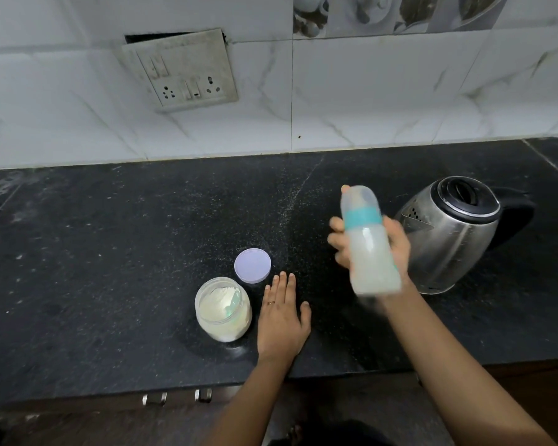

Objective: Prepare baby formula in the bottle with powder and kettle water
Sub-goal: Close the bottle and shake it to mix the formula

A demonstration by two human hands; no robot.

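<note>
The one baby bottle [371, 249] is up in the air over the black counter [110, 252], blurry, with its cap on and milky white stuff inside. The right hand [398, 252] wraps its fingers round it. One shiny kettle [448, 233] stands just right of it. Nearer and to the left, the left hand [282, 320] lies flat on the counter, fingers straight. Left of it stands one open jar [223, 309] of pale powder, and one round lid [252, 264] lies just past it
</note>
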